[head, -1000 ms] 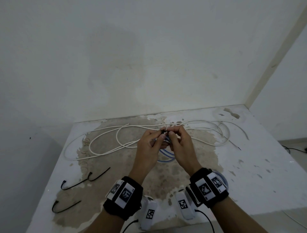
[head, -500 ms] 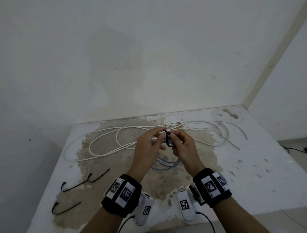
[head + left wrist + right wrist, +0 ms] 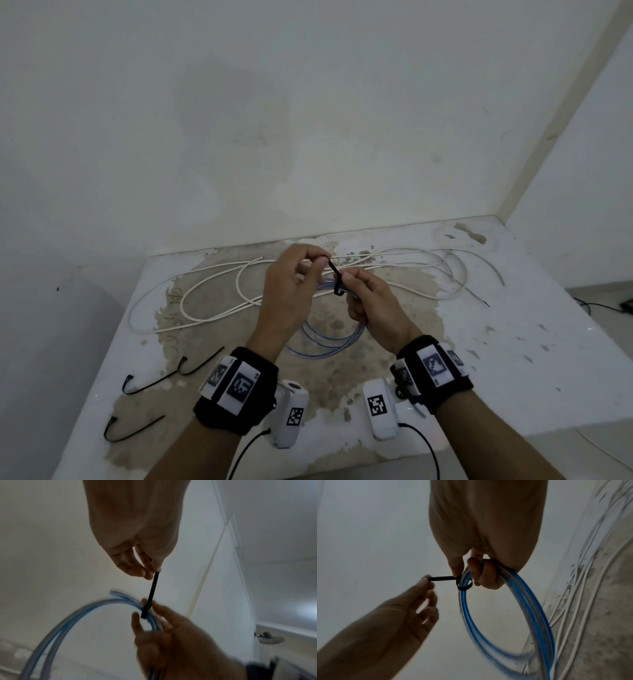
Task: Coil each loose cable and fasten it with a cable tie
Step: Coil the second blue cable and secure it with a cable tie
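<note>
A blue cable (image 3: 325,337) hangs coiled in several loops above the table. My right hand (image 3: 368,305) grips the top of the coil (image 3: 518,601), fingers curled round the strands. A black cable tie (image 3: 336,277) is looped round the bundle beside those fingers; its loop (image 3: 464,584) stands loose. My left hand (image 3: 291,291) pinches the tie's free tail (image 3: 151,588) between thumb and forefinger and holds it out straight, up and to the left of the coil. A long white cable (image 3: 212,294) lies loose across the back of the table.
Two spare black cable ties (image 3: 171,371) (image 3: 132,430) lie at the table's front left. The stained white table (image 3: 513,359) stands in a wall corner, walls behind and to the right. More white cable loops (image 3: 455,277) lie at the back right.
My hands have drawn apart: the left has pulled the tie's tail up and left, and the tie now shows as a loop round the blue coil. The coil hangs lower.
</note>
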Available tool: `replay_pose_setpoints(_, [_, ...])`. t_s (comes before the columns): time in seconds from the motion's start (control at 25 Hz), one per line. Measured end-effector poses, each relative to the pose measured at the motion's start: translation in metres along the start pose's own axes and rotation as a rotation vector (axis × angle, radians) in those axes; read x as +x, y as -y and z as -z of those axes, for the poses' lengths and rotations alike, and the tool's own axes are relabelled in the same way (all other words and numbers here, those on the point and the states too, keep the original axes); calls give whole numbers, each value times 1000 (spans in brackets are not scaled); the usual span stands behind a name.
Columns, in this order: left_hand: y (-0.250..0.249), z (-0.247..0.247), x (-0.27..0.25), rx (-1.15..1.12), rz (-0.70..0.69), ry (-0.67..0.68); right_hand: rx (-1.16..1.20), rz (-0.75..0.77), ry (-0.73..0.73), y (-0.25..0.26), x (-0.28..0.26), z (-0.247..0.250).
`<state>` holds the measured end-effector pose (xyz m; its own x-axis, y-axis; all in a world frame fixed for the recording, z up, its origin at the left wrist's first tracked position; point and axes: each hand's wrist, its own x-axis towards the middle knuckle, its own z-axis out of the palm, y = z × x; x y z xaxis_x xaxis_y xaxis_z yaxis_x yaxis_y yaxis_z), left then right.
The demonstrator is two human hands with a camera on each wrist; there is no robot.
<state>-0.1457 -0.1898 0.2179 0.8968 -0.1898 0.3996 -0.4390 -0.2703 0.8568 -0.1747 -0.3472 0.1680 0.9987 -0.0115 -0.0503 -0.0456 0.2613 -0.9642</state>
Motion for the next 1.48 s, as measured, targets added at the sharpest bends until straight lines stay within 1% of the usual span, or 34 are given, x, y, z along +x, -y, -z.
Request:
replay_pose_setpoints(0.08, [-5, 6, 5, 52, -73, -41, 18, -15, 2, -2, 1, 2])
replay_pose_setpoints(0.16, [-2, 8, 4, 75, -86, -26, 80, -40, 2, -3, 1, 2])
replay_pose_setpoints(0.2, [3, 8, 4, 63, -61, 27, 131, -53, -2, -2, 0, 2])
replay_pose_setpoints(0.24, [10, 7, 2, 39, -11, 114, 188, -68, -9, -1, 0, 3])
replay_pose_setpoints(0.32, [24, 3, -2, -11, 125, 323, 285, -95, -33, 2, 1, 4])
replay_pose_setpoints(0.36, [31, 0, -5, -4, 162, 385, 312, -101, -51, 3, 2, 4])
replay_pose_setpoints(0.4, [36, -4, -8, 24, 169, 399, 320, -100, -68, 5, 3, 5])
replay_pose_setpoints(0.52, [36, -15, -11, 39, 188, 316, 283, -60, -120, 12, 6, 6])
replay_pose_setpoints(0.68, [42, -19, 1, -43, 252, 48, 76, 24, -159, 14, 2, 8])
replay_pose_setpoints(0.72, [41, -18, 4, -65, 273, 12, 38, 39, -153, 12, 0, 7])
replay_pose_setpoints(0.76, [41, -18, 5, -76, 293, 6, 23, 51, -153, 11, -1, 6])
replay_pose_setpoints(0.8, [39, -17, 6, -65, 314, 27, 31, 62, -166, 10, -1, 4])
replay_pose_setpoints(0.92, [32, -12, 3, 55, 374, 172, 74, 68, -244, 13, 5, 5])
replay_pose_setpoints(0.96, [31, -10, 3, 77, 366, 208, 74, 62, -247, 15, 6, 6])
replay_pose_setpoints(1.04, [27, -6, 5, 125, 308, 261, 64, 47, -227, 17, 7, 7])
replay_pose_setpoints(1.12, [23, -7, 7, 163, 273, 292, 54, 45, -200, 18, 7, 7])
replay_pose_setpoints(1.2, [26, -13, 8, 136, 305, 269, 84, 55, -211, 17, 8, 6])
replay_pose_setpoints(1.24, [27, -16, 7, 84, 336, 232, 116, 58, -232, 17, 8, 4])
replay_pose_setpoints(1.36, [25, -26, 5, -161, 430, 77, 227, 36, -299, 12, 9, -5])
replay_pose_setpoints(1.44, [17, -26, 4, -231, 430, 71, 244, 33, -315, 9, 8, -9])
replay_pose_setpoints(1.48, [15, -24, 4, -205, 417, 98, 209, 45, -318, 9, 8, -10])
